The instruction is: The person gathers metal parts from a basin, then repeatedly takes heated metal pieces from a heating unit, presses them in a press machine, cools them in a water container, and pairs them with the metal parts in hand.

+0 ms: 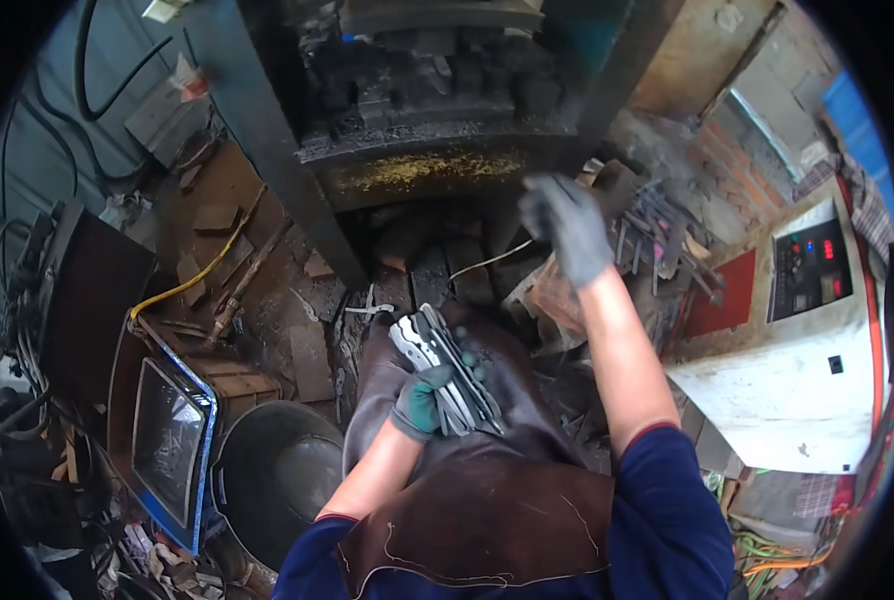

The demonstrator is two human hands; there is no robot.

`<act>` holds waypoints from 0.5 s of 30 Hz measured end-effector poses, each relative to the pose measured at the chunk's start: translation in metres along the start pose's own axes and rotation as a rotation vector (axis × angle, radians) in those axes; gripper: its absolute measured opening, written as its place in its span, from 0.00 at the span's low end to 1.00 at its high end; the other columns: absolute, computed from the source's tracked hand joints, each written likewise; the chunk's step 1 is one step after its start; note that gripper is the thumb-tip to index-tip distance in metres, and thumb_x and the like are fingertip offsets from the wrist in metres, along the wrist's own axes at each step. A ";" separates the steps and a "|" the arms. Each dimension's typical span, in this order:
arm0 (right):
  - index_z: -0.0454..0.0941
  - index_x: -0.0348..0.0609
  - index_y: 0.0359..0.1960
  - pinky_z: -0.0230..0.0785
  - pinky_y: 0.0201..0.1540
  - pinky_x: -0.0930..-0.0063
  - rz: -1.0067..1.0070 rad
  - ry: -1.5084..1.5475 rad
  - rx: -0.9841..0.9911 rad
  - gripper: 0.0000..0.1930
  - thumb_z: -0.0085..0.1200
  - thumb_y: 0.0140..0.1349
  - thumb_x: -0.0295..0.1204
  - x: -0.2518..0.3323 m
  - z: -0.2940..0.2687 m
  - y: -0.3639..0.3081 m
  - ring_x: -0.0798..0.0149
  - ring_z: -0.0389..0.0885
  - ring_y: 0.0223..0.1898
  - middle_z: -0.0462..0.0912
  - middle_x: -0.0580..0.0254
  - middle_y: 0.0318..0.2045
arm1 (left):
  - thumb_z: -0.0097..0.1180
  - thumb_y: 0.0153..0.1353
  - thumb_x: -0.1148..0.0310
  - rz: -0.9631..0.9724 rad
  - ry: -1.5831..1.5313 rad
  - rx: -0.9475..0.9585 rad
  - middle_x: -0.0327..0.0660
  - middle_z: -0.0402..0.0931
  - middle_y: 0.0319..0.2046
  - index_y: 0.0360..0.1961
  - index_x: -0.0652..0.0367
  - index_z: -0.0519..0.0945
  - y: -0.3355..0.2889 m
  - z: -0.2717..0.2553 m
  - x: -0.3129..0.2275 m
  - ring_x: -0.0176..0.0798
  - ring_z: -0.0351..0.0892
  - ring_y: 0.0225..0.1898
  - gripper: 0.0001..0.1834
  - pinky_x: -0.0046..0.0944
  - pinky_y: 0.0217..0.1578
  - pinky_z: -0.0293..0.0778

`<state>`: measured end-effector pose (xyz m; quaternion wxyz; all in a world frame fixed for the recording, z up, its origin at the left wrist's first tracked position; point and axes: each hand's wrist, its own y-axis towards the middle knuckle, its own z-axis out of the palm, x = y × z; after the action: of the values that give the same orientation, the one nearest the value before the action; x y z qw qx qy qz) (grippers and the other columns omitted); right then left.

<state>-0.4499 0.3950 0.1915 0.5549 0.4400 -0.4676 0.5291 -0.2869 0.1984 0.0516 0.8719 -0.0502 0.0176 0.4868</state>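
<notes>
My left hand [423, 400], in a green and grey glove, is closed around a bundle of long flat metal strips [429, 345]. The strips are silvery and dark, with notches and holes at their upper end, and they rest tilted over the brown leather apron [487, 510] on my lap. Up and to the right, my right hand [570, 228] is raised in a dark grey glove, apart from the bundle. It is blurred, and I cannot tell whether its fingers hold anything. It is nearest to the right end of the press bed [422, 175], which has yellowish flakes along its front.
A black bucket [282, 480] stands at lower left beside a blue-edged framed panel [172, 440]. At right is a white control cabinet [777, 390] with lit displays. Metal scraps [657, 235] are piled right of the press. A yellow cable [202, 270] crosses the littered floor.
</notes>
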 end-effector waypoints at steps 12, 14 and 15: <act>0.69 0.34 0.55 0.70 0.32 0.82 0.167 0.403 0.451 0.16 0.44 0.66 0.27 -0.023 0.077 0.027 0.73 0.75 0.29 0.78 0.60 0.36 | 0.57 0.56 0.74 -0.059 -0.017 0.047 0.47 0.79 0.43 0.50 0.65 0.74 -0.005 -0.005 -0.002 0.47 0.78 0.46 0.19 0.44 0.49 0.74; 0.66 0.34 0.58 0.73 0.37 0.79 0.117 -0.104 0.433 0.20 0.47 0.66 0.30 0.002 0.159 -0.042 0.68 0.79 0.34 0.80 0.56 0.39 | 0.57 0.55 0.75 0.036 0.039 0.052 0.44 0.80 0.39 0.45 0.65 0.78 0.001 0.000 0.002 0.41 0.80 0.42 0.15 0.40 0.46 0.75; 0.64 0.34 0.59 0.75 0.39 0.77 0.134 -0.181 0.504 0.23 0.49 0.65 0.31 0.016 0.200 -0.073 0.66 0.82 0.36 0.81 0.54 0.41 | 0.57 0.55 0.75 0.030 0.090 0.040 0.44 0.81 0.37 0.43 0.64 0.79 -0.001 0.007 -0.002 0.39 0.80 0.42 0.14 0.39 0.46 0.75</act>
<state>-0.3880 0.1970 0.2427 0.3476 0.5779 -0.3967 0.6228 -0.2866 0.1971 0.0590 0.8637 -0.0542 0.0671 0.4966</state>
